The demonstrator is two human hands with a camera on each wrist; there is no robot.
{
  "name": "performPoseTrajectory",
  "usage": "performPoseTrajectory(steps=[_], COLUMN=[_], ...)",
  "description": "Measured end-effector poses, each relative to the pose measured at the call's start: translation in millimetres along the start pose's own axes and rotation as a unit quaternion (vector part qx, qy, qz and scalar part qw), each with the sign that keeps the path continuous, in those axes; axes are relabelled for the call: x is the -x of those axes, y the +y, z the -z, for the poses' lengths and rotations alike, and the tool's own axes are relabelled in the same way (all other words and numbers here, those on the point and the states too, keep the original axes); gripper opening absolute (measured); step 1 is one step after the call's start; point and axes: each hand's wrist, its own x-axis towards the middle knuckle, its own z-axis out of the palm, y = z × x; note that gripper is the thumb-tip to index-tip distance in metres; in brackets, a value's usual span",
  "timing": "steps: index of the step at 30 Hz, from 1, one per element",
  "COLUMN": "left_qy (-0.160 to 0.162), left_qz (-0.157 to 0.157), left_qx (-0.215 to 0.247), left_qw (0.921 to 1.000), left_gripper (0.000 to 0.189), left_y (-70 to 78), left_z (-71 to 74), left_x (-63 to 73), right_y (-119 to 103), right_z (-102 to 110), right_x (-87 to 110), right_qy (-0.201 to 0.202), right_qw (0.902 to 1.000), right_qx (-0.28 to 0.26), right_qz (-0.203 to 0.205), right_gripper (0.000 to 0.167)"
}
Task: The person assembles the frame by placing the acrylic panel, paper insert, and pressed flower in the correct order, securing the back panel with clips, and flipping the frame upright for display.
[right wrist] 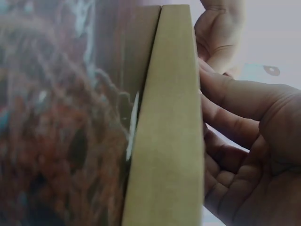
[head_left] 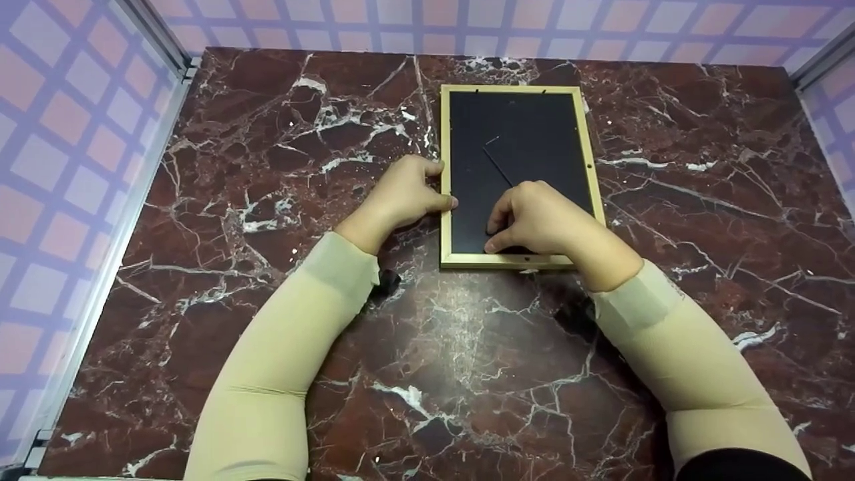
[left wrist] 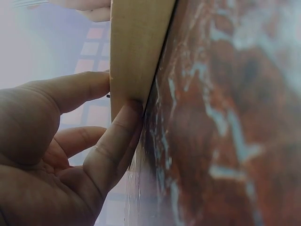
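Observation:
A picture frame (head_left: 446, 133) with a pale gold, wood-like border and a black backing board (head_left: 528, 127) lies back side up on the marbled table. My left hand (head_left: 409, 192) grips its left side, thumb over the border and fingers against the outer edge. In the left wrist view those fingers (left wrist: 115, 136) touch the frame's side wall. Over the lower part of the backing, my right hand (head_left: 538, 217) has bent fingers, with thumb and fingertips down on the board near the bottom border. Whether anything small is between them is hidden. A thin dark L-shaped line (head_left: 497, 166) runs toward its knuckles.
Small dark tabs (head_left: 544, 91) stand along the frame's border. The dark red, white-veined table (head_left: 320, 200) surrounds the frame. Checkered panels (head_left: 467, 27) wall the back and sides, with metal rails (head_left: 133, 194) at their edges.

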Motion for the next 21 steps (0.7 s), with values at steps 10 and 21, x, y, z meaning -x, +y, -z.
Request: performPoseTrajectory(steps=[10, 21], left_qy=[-0.001, 0.003], left_qz=[0.005, -0.004], left_qx=[0.001, -0.004], left_qw=[1.0000, 1.0000], left_gripper=[0.069, 0.065], left_y=[-1.6, 0.2], left_z=[-0.7, -0.3], left_x=[-0.1, -1.7], right_y=[-10.4, -14.6], right_z=[5.9, 13.0], right_x=[-9.8, -21.9], right_qy=[-0.052, -0.092], right_qw=[0.9980, 0.9916], right_qx=[0.025, 0.073], right_qz=[-0.025, -0.054], right_gripper=[0.021, 0.040])
